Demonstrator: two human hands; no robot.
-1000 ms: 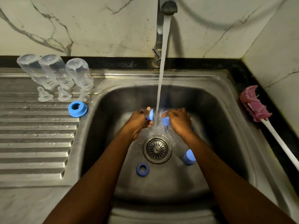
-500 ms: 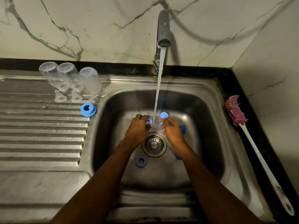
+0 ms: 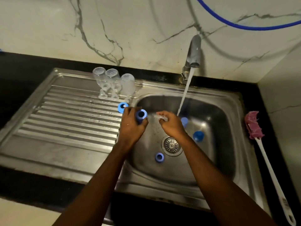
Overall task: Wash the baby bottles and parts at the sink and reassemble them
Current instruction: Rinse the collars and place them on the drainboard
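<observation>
Above the sink, left hand is gripping one blue collar, right hand pinching one clear teat; three bottles standing leftward.

We find no text, brand, number or sign that we can read. The white handle of the bottle brush carries a small printed label near its end, too small and blurred to make out.
</observation>
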